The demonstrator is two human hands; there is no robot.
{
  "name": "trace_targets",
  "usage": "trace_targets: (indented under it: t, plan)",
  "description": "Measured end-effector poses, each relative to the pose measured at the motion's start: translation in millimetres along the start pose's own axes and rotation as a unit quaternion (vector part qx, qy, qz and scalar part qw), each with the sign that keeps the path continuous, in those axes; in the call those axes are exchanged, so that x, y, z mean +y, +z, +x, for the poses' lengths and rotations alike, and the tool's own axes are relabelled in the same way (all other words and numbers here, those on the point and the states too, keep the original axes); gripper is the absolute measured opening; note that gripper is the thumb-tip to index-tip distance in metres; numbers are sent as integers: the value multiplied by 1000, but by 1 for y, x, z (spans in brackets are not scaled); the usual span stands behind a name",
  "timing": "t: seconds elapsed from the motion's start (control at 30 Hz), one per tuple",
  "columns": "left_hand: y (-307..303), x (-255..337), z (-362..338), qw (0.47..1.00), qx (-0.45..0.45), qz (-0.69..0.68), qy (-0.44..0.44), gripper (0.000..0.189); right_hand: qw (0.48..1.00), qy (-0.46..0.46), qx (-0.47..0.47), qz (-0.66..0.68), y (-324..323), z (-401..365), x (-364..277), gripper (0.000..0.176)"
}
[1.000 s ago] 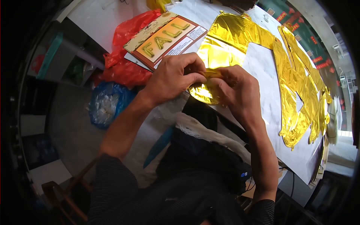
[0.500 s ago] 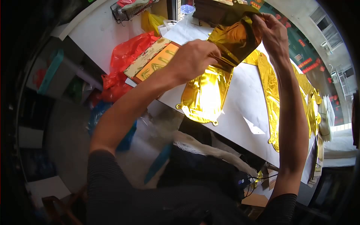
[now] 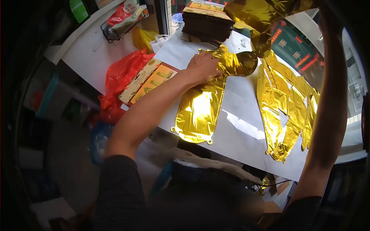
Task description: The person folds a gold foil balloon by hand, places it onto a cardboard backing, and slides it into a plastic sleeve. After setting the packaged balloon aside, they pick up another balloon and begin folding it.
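Observation:
A flat gold foil balloon (image 3: 196,115) lies on the white table, its lower end near the front edge and its upper part bent to the right. My left hand (image 3: 204,68) is closed on its upper part, fingers curled against the foil. At the top right, my right hand (image 3: 330,21) is raised and in shadow; its fingers are hard to make out. From it a stretch of gold foil (image 3: 266,17) hangs across the top of the view, partly cut off by the frame. Whether this foil joins the balloon below cannot be told.
More flat gold foil balloons (image 3: 283,111) lie on the right of the table (image 3: 241,111). A stack of printed packages (image 3: 208,21) stands at the back. To the left are one printed package (image 3: 148,81), a red plastic bag (image 3: 127,73), a yellow bag (image 3: 144,39) and a wire basket (image 3: 111,32).
My right hand has moved up and to the right, drawing foil with it. My left hand has come down onto the balloon on the table. The camera view has shifted.

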State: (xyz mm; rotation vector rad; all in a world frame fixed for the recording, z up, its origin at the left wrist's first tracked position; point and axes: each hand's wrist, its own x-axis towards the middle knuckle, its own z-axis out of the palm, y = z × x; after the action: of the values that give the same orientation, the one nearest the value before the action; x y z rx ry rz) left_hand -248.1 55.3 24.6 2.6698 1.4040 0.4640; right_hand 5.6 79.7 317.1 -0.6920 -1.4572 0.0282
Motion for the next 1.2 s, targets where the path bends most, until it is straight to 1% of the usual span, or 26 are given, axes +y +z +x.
trace_targets:
  t: [0.03,0.07,0.13,0.17,0.2,0.27,0.3,0.33,0.4,0.43,0.5,0.53,0.6,0.67,0.7,0.73,0.8,0.83,0.87,0.93,0.97,1.0,1.07,1.1,1.13,1.2]
  plan:
    - [-2,2,0,1000,0,12,-13,50,996,-85,6,37,-13,16,2,22]
    - [-4,5,1,1000,1,12,-8,50,995,-61,9,80,-19,13,-39,31]
    - [-13,13,8,997,-32,-38,-56,51,998,-47,31,25,-44,12,-68,28]
    - [-9,17,9,991,65,-112,-41,49,991,-88,49,85,-59,35,-61,34]
    - [-8,20,19,991,66,-110,-31,49,991,-93,57,78,-81,44,-50,34]
    - [-25,38,32,918,69,-380,-94,48,989,-40,134,-53,-66,12,-83,30]
    - [-28,54,33,907,127,-399,-49,46,986,65,99,-120,-42,-24,-132,28]
    - [-25,62,39,926,141,-351,-3,43,990,61,78,-97,-45,-25,-127,25]
    - [3,66,65,899,99,-419,80,42,997,-37,-2,73,-61,-11,-78,23]
    - [-32,103,50,739,21,-669,-78,40,994,-16,-15,104,-62,-14,-78,22]
    - [-49,115,52,587,7,-803,-103,55,990,-4,-51,133,-71,-19,-75,22]
    - [-56,120,50,507,20,-854,-112,63,988,-51,-83,121,-78,-22,-75,21]
    - [-51,119,61,453,31,-886,-92,103,994,29,-89,48,-90,-44,-108,19]
    - [-49,124,65,382,-17,-920,-85,114,992,2,-108,65,-108,-59,-107,18]
    - [-45,130,68,415,-15,-908,-60,122,987,-22,-136,85,-119,-66,-108,17]
    - [-43,131,73,387,-49,-919,-59,110,989,-18,-129,76,-128,-76,-114,17]
    - [-43,149,75,472,-54,-880,-5,85,983,-58,-169,-42,-138,-95,-129,16]
    - [-35,150,88,345,-135,-929,15,54,976,-59,-204,-56,-146,-100,-134,16]
    - [-28,147,97,186,-255,-948,33,40,966,-61,-240,-66,-151,-104,-138,16]
    - [-14,155,117,206,-272,-939,-48,34,969,-28,-242,-32,-145,-106,-124,14]
    - [-9,156,128,206,-272,-939,-49,34,945,-136,-252,155,-136,-102,-96,14]
    - [-5,156,142,250,-300,-921,7,33,876,-240,-250,335,-134,-99,-81,14]
    - [-7,186,170,314,-314,-885,142,31,883,-231,-248,324,-161,-102,-99,14]
    - [-19,192,178,321,-306,-886,137,29,960,-146,-228,78,-182,-107,-127,15]
    - [-45,205,179,327,-297,-887,130,27,965,-50,-192,-172,-200,-116,-149,16]
    - [-66,229,200,441,-129,-886,70,23,950,-37,-45,-307,-265,-144,-145,26]
